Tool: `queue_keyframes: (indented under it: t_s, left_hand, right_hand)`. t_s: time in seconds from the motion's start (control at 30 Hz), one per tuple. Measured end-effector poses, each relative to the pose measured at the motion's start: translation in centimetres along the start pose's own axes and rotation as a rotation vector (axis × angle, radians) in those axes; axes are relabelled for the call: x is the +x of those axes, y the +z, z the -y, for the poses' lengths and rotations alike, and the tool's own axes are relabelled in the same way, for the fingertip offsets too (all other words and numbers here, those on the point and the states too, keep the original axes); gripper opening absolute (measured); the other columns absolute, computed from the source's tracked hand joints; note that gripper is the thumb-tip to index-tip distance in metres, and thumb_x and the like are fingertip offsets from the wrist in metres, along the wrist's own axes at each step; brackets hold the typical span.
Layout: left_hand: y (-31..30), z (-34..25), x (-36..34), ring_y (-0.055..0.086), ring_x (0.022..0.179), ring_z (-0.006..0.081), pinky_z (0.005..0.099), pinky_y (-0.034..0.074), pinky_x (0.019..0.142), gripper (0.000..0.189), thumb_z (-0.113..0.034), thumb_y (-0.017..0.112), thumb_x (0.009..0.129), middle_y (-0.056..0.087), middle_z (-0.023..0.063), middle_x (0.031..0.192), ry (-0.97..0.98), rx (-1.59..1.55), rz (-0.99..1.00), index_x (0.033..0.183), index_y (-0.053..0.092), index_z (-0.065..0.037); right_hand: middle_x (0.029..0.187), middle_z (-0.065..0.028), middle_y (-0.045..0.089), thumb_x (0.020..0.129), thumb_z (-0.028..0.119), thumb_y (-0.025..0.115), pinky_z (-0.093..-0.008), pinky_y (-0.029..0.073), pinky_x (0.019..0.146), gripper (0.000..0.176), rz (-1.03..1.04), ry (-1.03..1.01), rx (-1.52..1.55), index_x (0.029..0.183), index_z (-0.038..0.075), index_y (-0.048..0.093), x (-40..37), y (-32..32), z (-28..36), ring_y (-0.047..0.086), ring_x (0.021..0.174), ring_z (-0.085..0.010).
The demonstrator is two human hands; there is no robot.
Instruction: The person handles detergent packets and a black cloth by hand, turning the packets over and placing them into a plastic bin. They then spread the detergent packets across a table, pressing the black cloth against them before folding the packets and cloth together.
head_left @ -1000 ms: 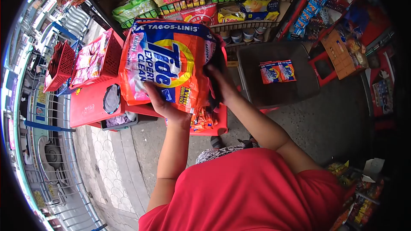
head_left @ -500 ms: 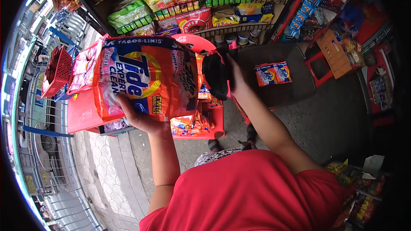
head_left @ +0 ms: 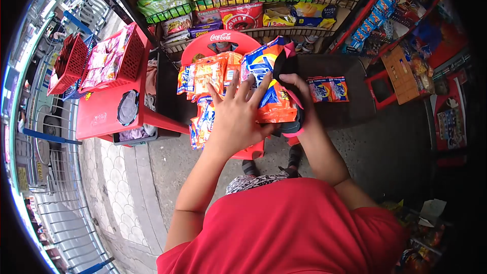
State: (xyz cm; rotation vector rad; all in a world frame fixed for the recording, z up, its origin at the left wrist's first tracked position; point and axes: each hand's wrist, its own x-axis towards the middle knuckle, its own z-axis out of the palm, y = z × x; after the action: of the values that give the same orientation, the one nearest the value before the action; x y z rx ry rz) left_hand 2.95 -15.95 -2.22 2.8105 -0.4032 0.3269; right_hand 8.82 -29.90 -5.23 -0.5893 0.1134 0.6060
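Observation:
My left hand (head_left: 237, 116) has its fingers spread over the small Tide packets and the left side of a larger Tide pack (head_left: 274, 99); whether it presses on them I cannot tell. That pack, blue and orange, leans upright against a black and pink item (head_left: 287, 71). My right hand (head_left: 303, 99) is closed around the far side of this item, its fingers partly hidden. Many orange and blue Tide packets (head_left: 203, 73) lie on a red Coca-Cola chair (head_left: 248, 44). Two joined Tide packets (head_left: 328, 89) rest on a dark seat (head_left: 350, 114) at the right.
Snack packs fill a wire rack (head_left: 223, 0) ahead. On the left, a red table (head_left: 101, 122) carries a red basket (head_left: 133, 56) of pink packets. A brown board (head_left: 401, 76) is at the right, and grey floor (head_left: 167, 165) shows below.
The big Tide pack, earlier held up by my left hand, now appears smaller, lower and further right. My left hand has moved right with fingers spread, uncovering the chair and the red basket.

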Motion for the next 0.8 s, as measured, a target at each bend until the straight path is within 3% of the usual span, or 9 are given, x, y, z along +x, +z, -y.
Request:
queue_keyframes:
  t_s: [0.03,0.2,0.27,0.37,0.47,0.53,0.6,0.67,0.8]
  left_hand:
    - [0.2,0.5,-0.3,0.029,0.12,0.0357,0.0695,0.013,0.087,0.099,-0.054,0.066,0.054,0.036,0.0139,0.126,0.056,0.042,0.028,0.134,0.018,-0.022]
    - [-0.6,2.9,-0.1,0.028,0.122,0.0301,0.0671,0.011,0.089,0.1,-0.055,0.064,0.058,0.032,0.0076,0.132,0.072,-0.234,0.18,0.135,0.011,-0.019]
    - [0.9,5.2,0.0,0.026,0.123,0.0293,0.0591,0.012,0.095,0.092,-0.046,0.061,0.066,0.027,0.0102,0.134,-0.004,-0.835,0.004,0.135,0.008,-0.018]
    - [4.0,6.6,-0.5,0.03,0.12,0.0313,0.0432,0.018,0.099,0.075,-0.053,0.044,0.078,0.028,0.0143,0.132,-0.5,-1.334,-0.302,0.135,0.011,-0.016]
    - [9.8,9.7,-2.4,0.041,0.11,0.0289,0.0421,0.034,0.089,0.071,-0.055,0.043,0.077,0.028,0.0166,0.131,-0.722,-2.138,0.045,0.131,0.024,-0.012]
    - [9.6,7.3,-2.8,0.047,0.103,0.0288,0.0442,0.037,0.086,0.076,-0.063,0.045,0.072,0.043,0.0132,0.121,-0.353,-2.503,0.273,0.123,0.036,-0.008]
    - [10.1,6.8,-3.2,0.05,0.1,0.0267,0.0425,0.041,0.085,0.078,-0.065,0.049,0.068,0.052,0.011,0.109,-0.321,-2.412,0.168,0.118,0.041,-0.006]
    - [9.7,6.9,-3.1,0.052,0.098,0.0244,0.0387,0.043,0.084,0.073,-0.059,0.054,0.068,0.053,0.0103,0.108,-0.527,-2.378,-0.301,0.117,0.041,-0.006]
    - [6.0,8.3,-2.6,0.056,0.092,0.0259,0.0389,0.045,0.082,0.052,-0.031,0.053,0.07,0.055,0.0129,0.103,-0.339,-2.458,-0.366,0.112,0.043,-0.003]
  right_hand:
    - [0.087,-0.0115,0.057,0.071,0.015,0.053,-0.032,0.048,0.072,0.035,-0.022,0.022,-0.002,0.101,0.0,0.048,-0.1,-0.1,0.4,0.059,0.077,-0.0213]
    - [0.088,-0.0102,0.058,0.072,0.016,0.052,-0.0299,0.047,0.073,0.033,0.049,0.031,0.039,0.1,-0.001,0.049,0.5,-2.4,1.2,0.059,0.078,-0.0192]
    - [0.09,-0.0106,0.058,0.072,0.017,0.051,-0.03,0.047,0.074,0.033,0.089,-0.018,0.094,0.1,-0.001,0.049,1.1,-3.0,1.2,0.059,0.079,-0.0191]
    - [0.095,-0.0125,0.058,0.073,0.016,0.049,-0.0318,0.046,0.077,0.036,0.228,0.025,0.195,0.104,-0.002,0.047,1.7,-3.4,0.9,0.058,0.083,-0.0223]
    - [0.096,-0.0129,0.057,0.072,0.016,0.049,-0.0321,0.046,0.077,0.038,0.304,0.032,0.289,0.106,-0.002,0.045,1.9,-3.0,0.3,0.058,0.084,-0.0233]
    - [0.096,-0.0127,0.057,0.071,0.016,0.049,-0.0319,0.046,0.077,0.039,0.32,0.009,0.31,0.106,-0.002,0.045,2.1,-2.9,0.2,0.058,0.084,-0.0231]
    - [0.096,-0.0125,0.057,0.071,0.016,0.049,-0.0317,0.046,0.077,0.04,0.318,-0.01,0.306,0.107,-0.001,0.045,2.2,-3.1,0.4,0.058,0.084,-0.0228]
    - [0.096,-0.0123,0.057,0.07,0.015,0.049,-0.0314,0.046,0.077,0.041,0.309,-0.032,0.286,0.107,-0.001,0.045,1.9,-3.3,0.8,0.057,0.084,-0.0225]
    - [0.095,-0.0118,0.057,0.069,0.015,0.049,-0.031,0.046,0.077,0.042,0.263,-0.052,0.214,0.108,0.0,0.044,1.1,-3.6,1.1,0.057,0.084,-0.022]
